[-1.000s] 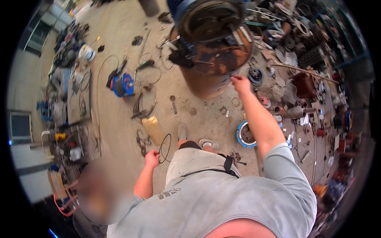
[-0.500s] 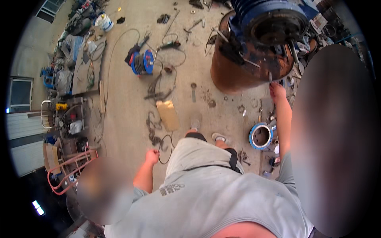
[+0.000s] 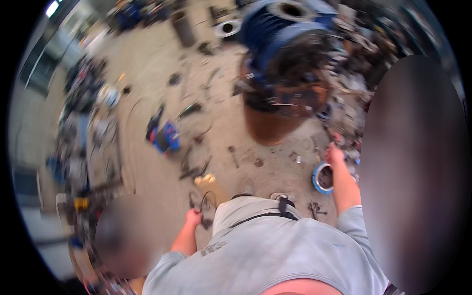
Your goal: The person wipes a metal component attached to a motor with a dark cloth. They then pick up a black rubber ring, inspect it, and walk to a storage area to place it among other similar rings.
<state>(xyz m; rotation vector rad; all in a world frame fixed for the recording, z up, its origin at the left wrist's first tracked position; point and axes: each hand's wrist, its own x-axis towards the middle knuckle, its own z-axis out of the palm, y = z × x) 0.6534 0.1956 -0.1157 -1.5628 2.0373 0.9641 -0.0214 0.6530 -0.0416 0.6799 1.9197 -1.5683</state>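
My left hand [image 3: 194, 217] hangs low at my left side, its fingers closed on a thin black loop [image 3: 212, 192], perhaps a rubber ring or cable. My right hand [image 3: 335, 154] is held out to the right, apart from the rusty drum [image 3: 270, 123]. Motion smears its fingers, so any small thing in them cannot be made out. A large blue finned machine [image 3: 263, 37] rests on the drum. Below my right hand, partly covered by the forearm, a blue-rimmed round flange [image 3: 316, 179] lies on the floor.
A blue and red cable reel [image 3: 170, 137] stands on the floor ahead to the left. Near my feet lies a piece of cardboard [image 3: 212, 189]. A white bucket [image 3: 108, 96] is at far left. Piled scrap [image 3: 351, 73] lines the right side.
My right hand has drawn back from the drum's edge toward me. The whole view has shifted and tilted, showing more of the floor beyond the blue machine. The black loop stays in my left hand.
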